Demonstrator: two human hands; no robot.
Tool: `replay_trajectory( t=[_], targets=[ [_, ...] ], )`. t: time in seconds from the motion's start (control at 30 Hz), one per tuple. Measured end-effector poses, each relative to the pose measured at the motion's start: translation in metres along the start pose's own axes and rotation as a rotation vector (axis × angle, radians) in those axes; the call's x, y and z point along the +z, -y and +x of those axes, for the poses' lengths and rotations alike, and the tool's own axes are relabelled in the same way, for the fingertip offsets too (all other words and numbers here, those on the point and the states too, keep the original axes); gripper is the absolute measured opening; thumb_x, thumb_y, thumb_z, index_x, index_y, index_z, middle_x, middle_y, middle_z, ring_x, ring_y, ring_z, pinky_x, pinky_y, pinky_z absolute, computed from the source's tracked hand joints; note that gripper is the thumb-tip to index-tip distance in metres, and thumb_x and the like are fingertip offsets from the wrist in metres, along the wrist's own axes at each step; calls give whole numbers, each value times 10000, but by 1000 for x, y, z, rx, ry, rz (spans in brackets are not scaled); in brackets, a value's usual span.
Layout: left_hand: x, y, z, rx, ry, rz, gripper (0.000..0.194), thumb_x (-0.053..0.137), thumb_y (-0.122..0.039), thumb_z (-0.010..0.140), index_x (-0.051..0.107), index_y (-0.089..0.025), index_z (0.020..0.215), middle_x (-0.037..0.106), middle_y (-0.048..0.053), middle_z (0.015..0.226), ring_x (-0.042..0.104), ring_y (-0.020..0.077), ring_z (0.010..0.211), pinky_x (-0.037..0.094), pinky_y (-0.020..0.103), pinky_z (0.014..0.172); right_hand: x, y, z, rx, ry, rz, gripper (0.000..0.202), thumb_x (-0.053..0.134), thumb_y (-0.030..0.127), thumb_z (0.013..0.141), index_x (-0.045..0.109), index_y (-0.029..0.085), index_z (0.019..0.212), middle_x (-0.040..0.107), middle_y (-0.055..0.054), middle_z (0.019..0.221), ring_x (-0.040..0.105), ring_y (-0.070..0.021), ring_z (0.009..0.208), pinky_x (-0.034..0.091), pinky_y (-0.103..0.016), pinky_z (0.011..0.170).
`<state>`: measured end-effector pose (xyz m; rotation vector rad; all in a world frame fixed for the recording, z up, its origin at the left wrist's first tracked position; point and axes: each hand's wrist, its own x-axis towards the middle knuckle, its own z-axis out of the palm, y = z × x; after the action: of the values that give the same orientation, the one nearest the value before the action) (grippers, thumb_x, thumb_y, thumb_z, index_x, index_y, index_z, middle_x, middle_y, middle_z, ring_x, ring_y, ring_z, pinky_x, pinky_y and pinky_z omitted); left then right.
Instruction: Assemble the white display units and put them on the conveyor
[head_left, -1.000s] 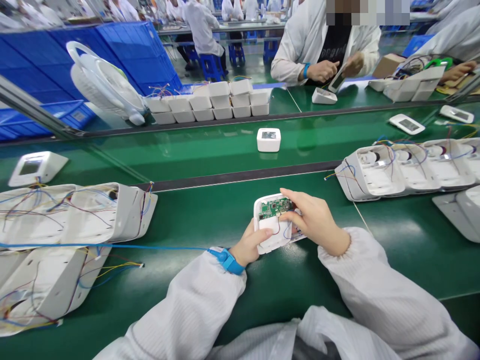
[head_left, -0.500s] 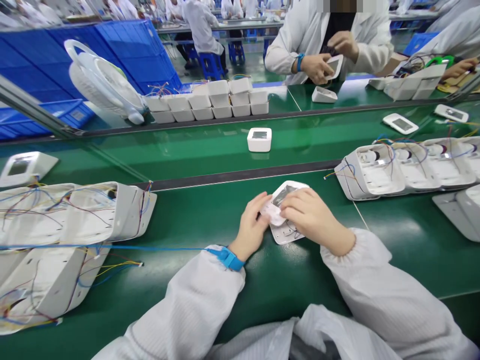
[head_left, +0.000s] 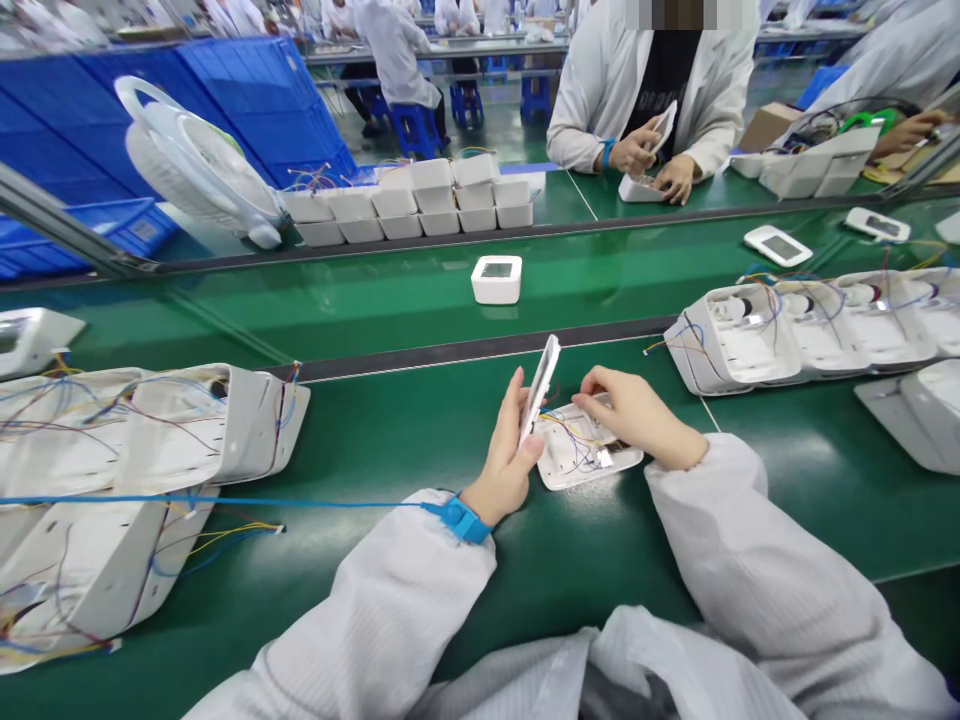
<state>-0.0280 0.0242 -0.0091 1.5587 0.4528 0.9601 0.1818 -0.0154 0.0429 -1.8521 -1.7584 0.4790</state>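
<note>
Across the upper frame, a workroom with blue crates (head_left: 255,110) at left and a co-worker (head_left: 592,100) in a white coat at upper right; below, a green bench (head_left: 390,440). Near the center, a white cover (head_left: 543,385) held above the bench in the left hand (head_left: 502,460): nearly upright, thin edge toward the camera, long axis leaning from lower left to upper right. Left hand half closed around its lower part, thumb at the bottom end, fingers along the left side. Just right of it, a white case (head_left: 556,465) flat on the bench, hollow side up, colored wires (head_left: 574,437) inside, long axis roughly left to right. Over its upper right edge, the right hand (head_left: 630,410), thumb and fingers curled nearly together; cannot tell of anything pinched between them. Compared with 0.5 s ago: cover swung from screen-side showing to edge-on, right hand off it, case interior uncovered. Small white box (head_left: 496,285), upper center, slightly farther left. Wired shells (head_left: 180,430) at left.
</note>
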Motion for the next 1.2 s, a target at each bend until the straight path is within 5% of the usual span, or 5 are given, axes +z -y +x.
replay_trajectory(
  t=[0.17,0.33,0.43,0.87,1.2],
  targets=[
    [0,-1,-1,102,79,-10,930,597,-540,863,48,-282,1567,364,141,1501,396,329,1383,308,521,1155,-4,23,-12,-184,145,-308,107,599,232,911,643,185,826,659,-27,835,589,-158,743,357,-272,634],
    [-3,4,-6,119,136,-42,714,628,-454,867,337,-247,1485,293,154,1581,261,357,1480,233,535,1199,3,38,-23,-358,251,-564,164,567,167,908,678,176,788,639,-58,829,577,-179,713,275,-315,575],
    [-1,7,-8,63,103,-213,693,632,-539,842,429,-220,1423,415,159,1515,378,356,1418,294,527,1178,14,45,-26,-323,269,-612,120,570,129,881,686,153,863,640,-73,816,592,-202,703,253,-332,562],
    [1,9,-10,-29,31,-290,696,636,-601,800,510,-213,1365,553,132,1383,488,347,1325,383,525,1136,23,29,-18,-227,-21,-431,273,498,392,998,694,212,935,643,-17,816,575,-140,676,257,-298,560],
    [1,7,-7,-36,37,-315,675,633,-574,825,510,-213,1381,518,130,1441,502,340,1321,398,492,1120,24,24,-16,-311,-40,-245,207,543,304,984,734,228,966,683,-36,956,617,-151,876,411,-264,718]
  ],
)
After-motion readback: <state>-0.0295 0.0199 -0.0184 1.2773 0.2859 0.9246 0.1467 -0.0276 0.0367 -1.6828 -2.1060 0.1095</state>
